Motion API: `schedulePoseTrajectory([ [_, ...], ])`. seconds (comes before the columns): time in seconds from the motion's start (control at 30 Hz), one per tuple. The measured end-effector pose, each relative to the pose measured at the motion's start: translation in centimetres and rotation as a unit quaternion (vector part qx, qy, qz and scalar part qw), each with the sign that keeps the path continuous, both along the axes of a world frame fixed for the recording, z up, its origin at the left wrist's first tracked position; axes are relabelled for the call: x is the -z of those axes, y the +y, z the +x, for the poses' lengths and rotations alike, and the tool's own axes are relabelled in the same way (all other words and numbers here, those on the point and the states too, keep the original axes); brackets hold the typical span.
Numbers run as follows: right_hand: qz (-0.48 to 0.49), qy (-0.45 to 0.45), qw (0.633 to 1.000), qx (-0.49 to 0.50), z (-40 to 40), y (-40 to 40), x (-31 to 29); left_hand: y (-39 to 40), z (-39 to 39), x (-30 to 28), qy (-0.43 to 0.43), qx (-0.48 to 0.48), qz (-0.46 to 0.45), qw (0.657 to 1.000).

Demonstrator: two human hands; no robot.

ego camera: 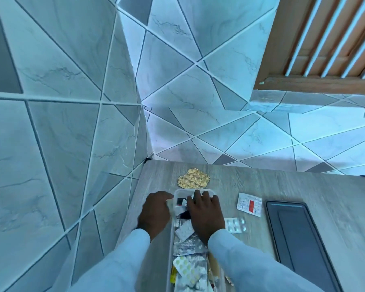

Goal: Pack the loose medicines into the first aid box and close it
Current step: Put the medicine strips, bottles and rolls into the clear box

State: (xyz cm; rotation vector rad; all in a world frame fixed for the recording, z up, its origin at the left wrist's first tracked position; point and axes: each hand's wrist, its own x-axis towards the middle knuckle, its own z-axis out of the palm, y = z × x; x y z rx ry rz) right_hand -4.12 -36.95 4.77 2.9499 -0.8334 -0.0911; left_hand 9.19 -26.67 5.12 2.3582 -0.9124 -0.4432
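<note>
Clear box (pixel 178 191) under both hands, lid (pixel 299 230) off.

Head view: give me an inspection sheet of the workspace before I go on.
Surface: wood-grain table.
Job's things: clear box open, holding blister strips; gold strip, white sachet and silver blister pack lie loose outside; dark lid lies flat to its right.
Clutter: nothing seen.
Grippers: left hand on the box's left wall; right hand over its contents, grip hidden.
Cables: nothing seen.
Surroundings: tiled walls, wooden window frame.
</note>
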Motion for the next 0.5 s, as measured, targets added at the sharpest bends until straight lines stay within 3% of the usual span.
schedulePoseTrajectory([
  [0.13,0.083,0.020,0.994,0.071,0.5,1.6,1.4,0.6,-0.6,1.4,0.000,0.132,0.006,0.991],
  [0.23,0.163,0.002,0.982,0.095,0.0,2.0,0.4,0.2,-1.3,2.2,-0.129,0.225,0.081,0.962],
  [0.37,0.235,-0.111,0.961,0.092,-1.1,0.7,-1.9,0.3,-1.2,1.8,-0.162,0.188,0.068,0.966],
  [0.5,0.251,-0.165,0.935,0.191,-4.0,-2.5,-2.6,-0.4,-0.2,1.5,-0.166,0.141,-0.027,0.976],
])
